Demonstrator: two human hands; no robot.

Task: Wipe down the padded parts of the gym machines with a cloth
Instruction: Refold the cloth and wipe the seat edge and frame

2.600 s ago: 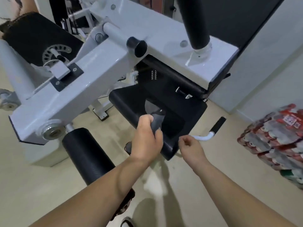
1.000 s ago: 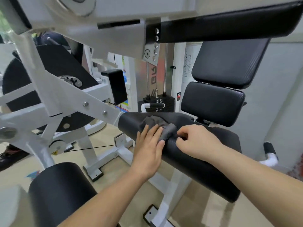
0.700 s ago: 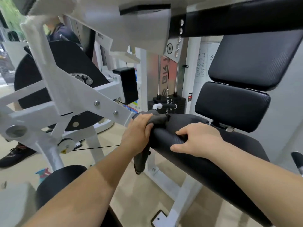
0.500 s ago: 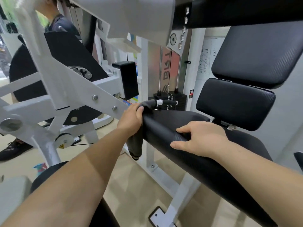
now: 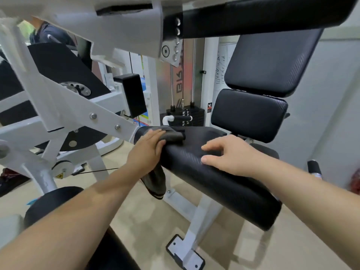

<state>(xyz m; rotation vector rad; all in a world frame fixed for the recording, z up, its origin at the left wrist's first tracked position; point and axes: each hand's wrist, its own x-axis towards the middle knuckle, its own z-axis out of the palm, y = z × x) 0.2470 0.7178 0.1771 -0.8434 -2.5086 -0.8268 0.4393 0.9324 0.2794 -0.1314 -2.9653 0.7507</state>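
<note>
My left hand presses cloth flat-fingered onto seat pad for friction; right hand, fingers loose and holding nothing, braces it just right of them.

Left hand flat on the cloth, which drapes over the left end of the seat pad and hangs below its edge, with the right hand on the pad just to the right. Behind the seat stands the lower back pad, upper back pad above it (weight stack further back, to their left). The frame arm meets the seat's left end, with a roller pad low at near left.
</note>
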